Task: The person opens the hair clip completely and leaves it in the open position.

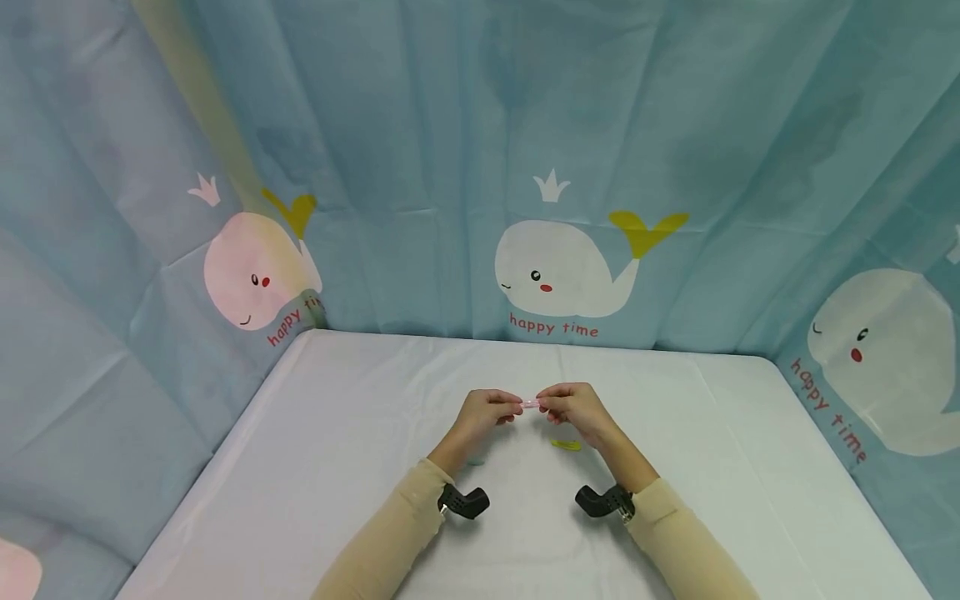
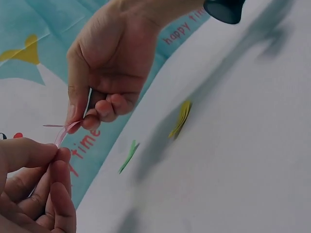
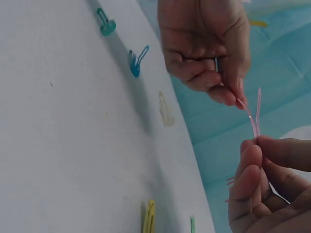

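1. The left hand (image 1: 482, 414) pinched the nine-o'clock end of a slender, glossy pink hair clip (image 1: 531, 404).
2. The right hand (image 1: 576, 409) pinched its three-o'clock end, above the white tablecloth (image 1: 360, 408).
3. Toward five o'clock lay a slim yellow clip (image 1: 566, 445).

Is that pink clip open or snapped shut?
Open. In the right wrist view, the pink clip shows two thin arms standing apart; the left hand pinches one, the right hand holds the other end.
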`<state>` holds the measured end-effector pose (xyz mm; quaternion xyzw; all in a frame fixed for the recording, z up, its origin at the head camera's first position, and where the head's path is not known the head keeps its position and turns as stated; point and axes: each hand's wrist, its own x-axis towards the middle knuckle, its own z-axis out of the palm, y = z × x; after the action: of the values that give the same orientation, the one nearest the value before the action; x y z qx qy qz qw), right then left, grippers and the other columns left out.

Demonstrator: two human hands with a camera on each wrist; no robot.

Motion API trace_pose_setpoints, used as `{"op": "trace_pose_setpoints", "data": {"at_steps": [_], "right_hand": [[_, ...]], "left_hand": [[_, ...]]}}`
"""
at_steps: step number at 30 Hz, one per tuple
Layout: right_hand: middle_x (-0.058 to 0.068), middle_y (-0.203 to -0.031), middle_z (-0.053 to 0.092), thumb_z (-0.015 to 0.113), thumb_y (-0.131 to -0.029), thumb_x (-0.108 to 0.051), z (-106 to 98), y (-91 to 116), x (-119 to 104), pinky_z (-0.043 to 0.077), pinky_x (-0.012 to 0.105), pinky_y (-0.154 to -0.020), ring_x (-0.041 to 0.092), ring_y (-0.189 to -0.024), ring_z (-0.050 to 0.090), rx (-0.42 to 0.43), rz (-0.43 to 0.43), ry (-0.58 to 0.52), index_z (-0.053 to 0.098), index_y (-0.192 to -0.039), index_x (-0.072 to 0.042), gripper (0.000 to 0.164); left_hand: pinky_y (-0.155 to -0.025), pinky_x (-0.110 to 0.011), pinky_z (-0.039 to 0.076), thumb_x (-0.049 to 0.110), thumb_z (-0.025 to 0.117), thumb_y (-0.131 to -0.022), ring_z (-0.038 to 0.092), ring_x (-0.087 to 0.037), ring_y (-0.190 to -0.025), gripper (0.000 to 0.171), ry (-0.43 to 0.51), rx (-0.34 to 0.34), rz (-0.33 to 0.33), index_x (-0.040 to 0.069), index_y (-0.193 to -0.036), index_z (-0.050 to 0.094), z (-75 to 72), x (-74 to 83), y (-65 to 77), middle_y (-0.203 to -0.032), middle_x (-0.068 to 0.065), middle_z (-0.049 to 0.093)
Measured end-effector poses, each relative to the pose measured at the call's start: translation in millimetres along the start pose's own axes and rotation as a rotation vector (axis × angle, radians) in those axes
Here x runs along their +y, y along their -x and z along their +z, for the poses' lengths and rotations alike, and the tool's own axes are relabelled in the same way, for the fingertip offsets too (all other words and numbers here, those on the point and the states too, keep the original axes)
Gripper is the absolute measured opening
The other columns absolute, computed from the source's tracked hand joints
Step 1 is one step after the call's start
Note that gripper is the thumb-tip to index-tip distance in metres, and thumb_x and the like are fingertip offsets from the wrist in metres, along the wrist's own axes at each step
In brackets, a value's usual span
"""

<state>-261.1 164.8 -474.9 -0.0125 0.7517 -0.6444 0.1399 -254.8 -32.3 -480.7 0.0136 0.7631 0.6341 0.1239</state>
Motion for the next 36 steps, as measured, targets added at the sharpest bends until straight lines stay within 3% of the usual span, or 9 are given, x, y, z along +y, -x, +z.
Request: {"op": "trace_pose_setpoints", "data": {"at_steps": [10, 19, 24, 29, 36], "right_hand": [[0.001, -0.072, 0.067, 0.067, -0.089, -0.009, 8.5, -18.0, -0.9, 0.050, 0.025, -0.059, 0.012, -0.060, 0.056, 0.040, 0.002, 0.091, 0.072, -0.097, 0.007, 0.018], [0.002, -0.071, 0.068, 0.069, -0.087, -0.007, 16.7, -31.9, 9.2, 0.049, 0.024, -0.055, 0.012, -0.057, 0.055, 0.092, 0.031, 0.108, 0.072, -0.093, 0.005, 0.014], [0.001, -0.069, 0.067, 0.070, -0.085, -0.007, 21.5, -36.4, 12.2, 0.047, 0.023, -0.053, 0.011, -0.055, 0.054, 0.115, 0.053, 0.147, 0.072, -0.091, 0.004, 0.013], [0.000, -0.065, 0.064, 0.070, -0.085, -0.007, 25.9, -38.1, 13.4, 0.046, 0.023, -0.051, 0.010, -0.053, 0.053, 0.120, 0.077, 0.199, 0.073, -0.087, 0.003, 0.011], [0.003, -0.058, 0.062, 0.070, -0.083, -0.005, 34.6, -40.2, 12.0, 0.044, 0.022, -0.047, 0.010, -0.049, 0.053, 0.138, 0.086, 0.295, 0.074, -0.082, 0.002, 0.008]], "left_hand": [[-0.069, -0.026, 0.050, 0.012, 0.070, -0.087, 0.059, -0.012, -0.075, 0.012, -0.218, 0.082, 0.034, 0.005, -0.095, 0.077, -9.6, 0.4, -10.9, -0.089, -0.007, 0.073], [-0.065, -0.025, 0.048, 0.011, 0.071, -0.087, 0.059, -0.012, -0.073, 0.010, -0.324, 0.144, 0.040, 0.005, -0.092, 0.077, -8.3, -5.8, -15.7, -0.087, -0.008, 0.073], [-0.060, -0.023, 0.042, 0.010, 0.072, -0.085, 0.055, -0.013, -0.070, 0.007, -0.427, 0.165, 0.032, 0.005, -0.088, 0.077, -6.4, -8.4, -17.2, -0.087, -0.008, 0.073], [-0.063, -0.027, 0.044, 0.010, 0.072, -0.083, 0.056, -0.015, -0.071, 0.005, -0.534, 0.182, 0.032, 0.007, -0.084, 0.077, -5.3, -11.3, -18.2, -0.085, -0.007, 0.073], [-0.063, -0.028, 0.044, 0.007, 0.072, -0.081, 0.054, -0.015, -0.069, 0.005, -0.613, 0.182, 0.051, 0.008, -0.081, 0.076, -5.2, -14.1, -18.5, -0.079, -0.006, 0.072]]}}
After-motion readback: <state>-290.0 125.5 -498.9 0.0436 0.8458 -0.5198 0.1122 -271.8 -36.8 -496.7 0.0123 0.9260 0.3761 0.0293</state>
